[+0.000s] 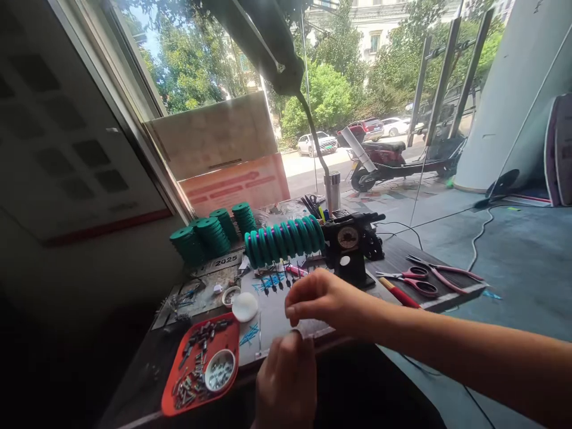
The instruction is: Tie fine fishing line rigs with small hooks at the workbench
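Observation:
My left hand (286, 378) is low in the middle, its back towards me and its fingers curled shut. Just above it, my right hand (316, 298) comes in from the right with thumb and fingertips pinched together. Anything between the fingers of either hand is too small or hidden to make out. Beyond the hands, a row of teal spools (286, 241) sits on a black machine (351, 244). Several small dark pieces (279, 286) hang below the spools on threads. A pink tube (297, 271) lies behind my right hand.
Left of my hands are a red tray (167, 399) of metal parts, a white bowl (208, 381), a white round object (245, 307) and blue strips (249, 335). Scissors (422, 287), pliers (456, 280) and a red-handled tool (400, 295) lie right. Stacked teal spools (210, 235) stand behind.

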`<action>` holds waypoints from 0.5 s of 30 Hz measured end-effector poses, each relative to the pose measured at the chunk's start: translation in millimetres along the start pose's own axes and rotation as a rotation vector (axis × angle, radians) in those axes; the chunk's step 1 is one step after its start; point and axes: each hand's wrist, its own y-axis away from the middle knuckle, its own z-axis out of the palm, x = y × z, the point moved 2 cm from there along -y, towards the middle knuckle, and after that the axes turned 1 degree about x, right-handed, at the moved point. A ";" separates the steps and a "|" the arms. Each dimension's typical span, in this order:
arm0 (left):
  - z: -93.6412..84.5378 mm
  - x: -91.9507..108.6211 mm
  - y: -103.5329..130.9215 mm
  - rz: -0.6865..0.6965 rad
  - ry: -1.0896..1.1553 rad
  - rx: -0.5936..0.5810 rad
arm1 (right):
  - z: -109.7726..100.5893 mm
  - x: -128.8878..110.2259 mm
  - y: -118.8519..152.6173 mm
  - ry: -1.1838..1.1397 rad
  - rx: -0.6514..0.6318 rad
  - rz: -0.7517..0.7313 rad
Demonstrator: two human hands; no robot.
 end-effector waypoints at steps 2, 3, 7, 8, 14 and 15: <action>-5.6 -0.5 -7.3 0.153 -0.060 0.016 | 4.0 -0.2 -22.6 0.055 -0.070 -0.010; -8.3 -0.2 -11.6 0.194 -0.056 0.011 | 6.1 0.9 -28.5 0.091 -0.089 -0.022; -8.8 -12.4 -25.1 -0.543 0.499 -0.215 | 3.7 6.9 -12.4 0.266 0.022 -0.148; -5.1 -16.3 -23.4 -0.896 0.759 -0.284 | 1.2 8.8 -1.0 0.327 0.068 -0.211; 8.7 -17.8 -15.7 -1.742 1.502 -0.321 | 10.0 30.9 54.0 1.171 0.091 -1.027; 9.8 -16.9 -15.1 -1.754 1.531 -0.319 | 12.6 35.5 54.6 1.228 0.123 -1.071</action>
